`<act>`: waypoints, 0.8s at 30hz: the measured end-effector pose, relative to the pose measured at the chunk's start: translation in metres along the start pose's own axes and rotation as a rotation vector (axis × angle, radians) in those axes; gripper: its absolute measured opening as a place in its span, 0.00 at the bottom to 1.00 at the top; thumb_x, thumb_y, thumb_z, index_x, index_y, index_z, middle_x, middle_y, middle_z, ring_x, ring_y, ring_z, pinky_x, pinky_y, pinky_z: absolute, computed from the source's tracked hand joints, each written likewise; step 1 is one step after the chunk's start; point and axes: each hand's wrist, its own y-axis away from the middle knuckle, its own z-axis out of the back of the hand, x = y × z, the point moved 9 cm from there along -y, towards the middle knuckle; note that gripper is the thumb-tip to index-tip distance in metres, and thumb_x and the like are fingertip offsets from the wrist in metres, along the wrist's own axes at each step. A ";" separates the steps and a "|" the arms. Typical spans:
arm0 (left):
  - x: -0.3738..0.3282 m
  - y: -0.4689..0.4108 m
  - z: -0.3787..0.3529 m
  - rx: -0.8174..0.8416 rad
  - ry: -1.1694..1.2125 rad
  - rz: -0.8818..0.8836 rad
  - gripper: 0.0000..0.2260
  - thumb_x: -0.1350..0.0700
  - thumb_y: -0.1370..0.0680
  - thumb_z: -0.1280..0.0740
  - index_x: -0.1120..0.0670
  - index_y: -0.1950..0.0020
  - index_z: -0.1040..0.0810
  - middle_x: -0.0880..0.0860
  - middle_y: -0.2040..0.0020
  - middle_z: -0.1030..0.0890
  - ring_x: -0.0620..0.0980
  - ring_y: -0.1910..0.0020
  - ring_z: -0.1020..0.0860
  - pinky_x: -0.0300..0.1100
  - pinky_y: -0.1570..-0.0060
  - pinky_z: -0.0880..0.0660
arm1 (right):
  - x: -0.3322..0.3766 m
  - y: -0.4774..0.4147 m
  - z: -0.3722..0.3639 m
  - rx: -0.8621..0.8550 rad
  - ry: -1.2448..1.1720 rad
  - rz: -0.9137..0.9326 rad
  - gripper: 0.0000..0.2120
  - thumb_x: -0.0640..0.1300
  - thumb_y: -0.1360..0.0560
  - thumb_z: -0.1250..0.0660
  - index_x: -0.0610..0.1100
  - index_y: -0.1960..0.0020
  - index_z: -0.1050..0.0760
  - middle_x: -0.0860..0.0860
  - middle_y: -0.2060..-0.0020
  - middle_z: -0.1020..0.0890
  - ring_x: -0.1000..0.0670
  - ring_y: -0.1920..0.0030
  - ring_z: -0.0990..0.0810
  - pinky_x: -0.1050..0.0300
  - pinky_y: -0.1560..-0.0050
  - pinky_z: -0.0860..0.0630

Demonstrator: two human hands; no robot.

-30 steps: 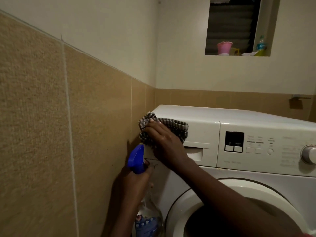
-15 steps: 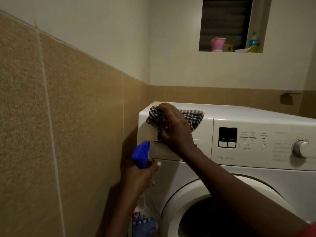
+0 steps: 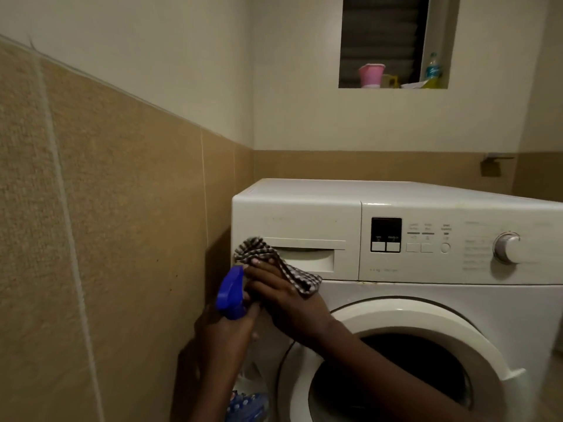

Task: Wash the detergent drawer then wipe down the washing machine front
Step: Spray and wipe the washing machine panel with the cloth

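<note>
The white washing machine [image 3: 396, 300] stands in the corner with its detergent drawer [image 3: 304, 226] pushed in at the top left of the front. My right hand [image 3: 283, 296] holds a checked cloth [image 3: 274, 260] against the drawer's lower left corner, by the recessed handle. Just to the left, my left hand [image 3: 228, 333] grips a spray bottle with a blue trigger head [image 3: 230, 292]; the bottle's body [image 3: 246, 403] hangs below my wrist. The round door [image 3: 393, 330] shows a dark glass centre.
A tan tiled wall [image 3: 106, 239] runs close along the machine's left side. The control panel has a display [image 3: 386, 234], buttons and a dial [image 3: 507, 248]. A window ledge above holds a pink pot [image 3: 371, 75] and a bottle [image 3: 432, 68].
My right hand has slid the cloth down from the drawer's top edge to its lower left corner. The spray bottle in my left hand sits closer to the right hand.
</note>
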 end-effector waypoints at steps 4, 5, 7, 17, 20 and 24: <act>-0.008 0.003 -0.032 0.170 0.036 -0.058 0.05 0.60 0.29 0.24 0.56 0.57 0.19 0.54 0.66 0.18 0.53 0.73 0.21 0.50 0.65 0.19 | -0.039 0.044 0.069 -0.127 0.113 -0.133 0.15 0.35 0.25 0.36 0.45 0.41 0.22 0.49 0.36 0.23 0.47 0.34 0.27 0.48 0.38 0.27; -0.010 0.005 -0.037 0.194 0.035 -0.067 0.06 0.60 0.29 0.24 0.56 0.57 0.19 0.54 0.66 0.18 0.52 0.74 0.21 0.46 0.68 0.21 | -0.042 0.052 0.080 -0.151 0.149 -0.112 0.16 0.33 0.27 0.34 0.44 0.41 0.22 0.47 0.36 0.23 0.47 0.33 0.27 0.49 0.36 0.28; -0.010 0.007 -0.046 0.215 0.055 -0.062 0.06 0.60 0.29 0.23 0.57 0.56 0.19 0.54 0.67 0.18 0.50 0.76 0.22 0.43 0.70 0.22 | -0.050 0.063 0.100 -0.270 0.191 -0.153 0.18 0.31 0.28 0.33 0.42 0.41 0.21 0.45 0.35 0.24 0.45 0.32 0.28 0.48 0.32 0.31; -0.019 0.020 -0.093 0.370 -0.004 -0.114 0.12 0.54 0.31 0.22 0.57 0.55 0.20 0.57 0.63 0.17 0.53 0.71 0.18 0.54 0.58 0.17 | -0.102 0.100 0.113 -0.541 0.122 -0.628 0.31 0.24 0.36 0.33 0.44 0.36 0.27 0.48 0.28 0.32 0.48 0.24 0.41 0.49 0.26 0.41; -0.022 0.025 -0.102 0.426 0.005 -0.116 0.10 0.55 0.30 0.22 0.56 0.54 0.20 0.57 0.62 0.17 0.53 0.73 0.19 0.52 0.61 0.18 | -0.101 0.104 0.109 -0.529 0.150 -0.669 0.33 0.27 0.35 0.30 0.48 0.34 0.30 0.48 0.28 0.33 0.46 0.25 0.41 0.46 0.27 0.39; -0.021 0.028 -0.105 0.419 -0.035 -0.101 0.10 0.54 0.30 0.23 0.56 0.55 0.21 0.54 0.66 0.18 0.51 0.73 0.19 0.51 0.59 0.17 | -0.089 0.109 0.104 -0.505 0.248 -0.810 0.30 0.39 0.34 0.28 0.47 0.33 0.30 0.44 0.31 0.34 0.41 0.31 0.35 0.41 0.34 0.34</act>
